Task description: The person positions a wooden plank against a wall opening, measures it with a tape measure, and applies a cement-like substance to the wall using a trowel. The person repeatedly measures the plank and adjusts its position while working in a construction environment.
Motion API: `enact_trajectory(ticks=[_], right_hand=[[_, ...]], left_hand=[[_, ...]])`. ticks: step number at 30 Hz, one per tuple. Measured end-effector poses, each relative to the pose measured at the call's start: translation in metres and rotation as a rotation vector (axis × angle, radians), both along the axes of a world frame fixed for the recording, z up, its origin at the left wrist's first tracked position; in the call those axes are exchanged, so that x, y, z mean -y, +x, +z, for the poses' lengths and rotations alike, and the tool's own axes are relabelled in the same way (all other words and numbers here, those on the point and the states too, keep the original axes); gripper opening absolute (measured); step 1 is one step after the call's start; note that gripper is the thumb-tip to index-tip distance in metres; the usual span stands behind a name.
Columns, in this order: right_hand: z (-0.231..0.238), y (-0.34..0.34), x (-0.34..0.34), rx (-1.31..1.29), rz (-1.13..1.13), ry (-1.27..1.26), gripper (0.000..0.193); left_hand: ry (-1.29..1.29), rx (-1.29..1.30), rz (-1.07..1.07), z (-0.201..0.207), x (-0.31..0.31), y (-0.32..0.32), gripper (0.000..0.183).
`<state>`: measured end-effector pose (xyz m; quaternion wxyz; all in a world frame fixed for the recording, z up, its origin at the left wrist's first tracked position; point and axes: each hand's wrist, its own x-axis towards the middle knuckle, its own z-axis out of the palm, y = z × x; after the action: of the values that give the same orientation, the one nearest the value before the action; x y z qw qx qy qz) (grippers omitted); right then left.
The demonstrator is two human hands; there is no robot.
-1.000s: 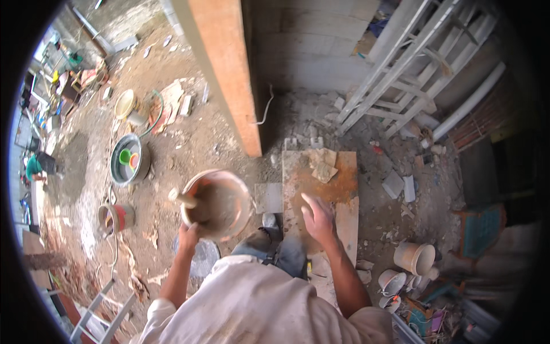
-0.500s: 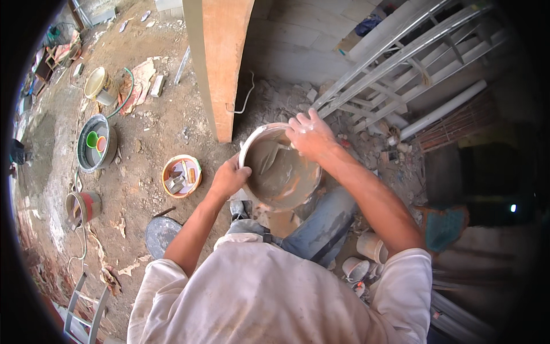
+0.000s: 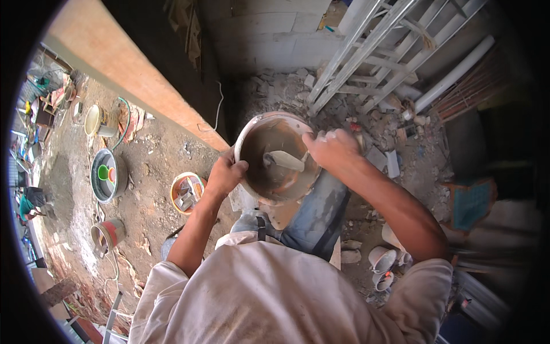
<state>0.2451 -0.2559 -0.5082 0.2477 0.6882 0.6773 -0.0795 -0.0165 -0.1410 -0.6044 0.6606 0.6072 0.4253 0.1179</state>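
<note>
while my left hand [image 3: 224,175] grips the rim of the round mixing bowl [image 3: 279,156], closed around its near-left edge, my right hand [image 3: 331,148] is wrapped around the handle of a trowel [image 3: 285,160] whose blade lies inside the bowl. the bowl sits up in front of my chest, over my bent knee, smeared with wet grey-brown mortar. below on the dirt floor [image 3: 154,166] i see an orange bucket [image 3: 187,192] with tools in it, a grey basin [image 3: 109,175] holding small green and orange cups, and a red pail [image 3: 106,234]. an orange column [image 3: 126,74] runs close on my left of the bowl; rubble [image 3: 395,137] and a leaning white metal frame [image 3: 389,51] crowd the right.
</note>
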Motion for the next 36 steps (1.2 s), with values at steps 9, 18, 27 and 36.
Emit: enact_trajectory(ticks=[9, 18, 27, 36], right_hand=[[0.06, 0.129, -0.015, -0.303, 0.141, 0.128, 0.017], [0.202, 0.141, -0.047, -0.427, 0.219, -0.096, 0.016], [0.248, 0.101, -0.032, -0.723, -0.087, -0.34, 0.036], [0.264, 0.037, -0.006, -0.51, -0.092, -0.12, 0.035]], left_hand=[[0.061, -0.088, -0.068, 0.147, -0.041, 0.108, 0.047], [0.185, -0.24, 0.057, 0.305, -0.022, 0.131, 0.042], [0.13, -0.278, 0.19, 0.323, 0.039, 0.084, 0.049], [-0.104, -0.088, 0.523, 0.343, 0.102, 0.034, 0.049]])
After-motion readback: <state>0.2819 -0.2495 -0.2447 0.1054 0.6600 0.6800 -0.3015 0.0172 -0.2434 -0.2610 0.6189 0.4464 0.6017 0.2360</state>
